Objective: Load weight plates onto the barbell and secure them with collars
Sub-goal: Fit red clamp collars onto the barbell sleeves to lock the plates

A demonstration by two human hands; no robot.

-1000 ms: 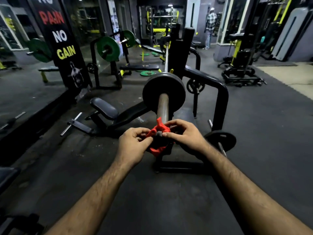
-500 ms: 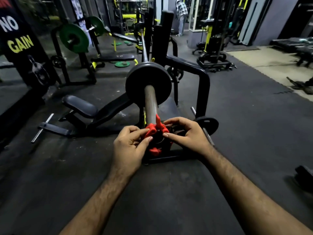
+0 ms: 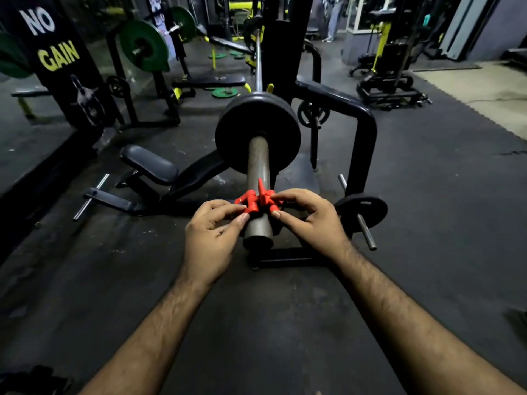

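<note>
Head view: red collar [image 3: 258,201] now riding on barbell sleeve [image 3: 259,178], past sleeve tip; half second earlier sitting right at tip. Left hand [image 3: 209,238] pinching collar's left tab, right hand [image 3: 309,220] pinching right tab, both squeezing clamp open. Black plate [image 3: 258,132] already seated at sleeve's inner end, well apart from collar. Judgement: collar still needing sliding up against plate before releasing. Spare plate [image 3: 362,209] waiting on rack peg at right.
</note>
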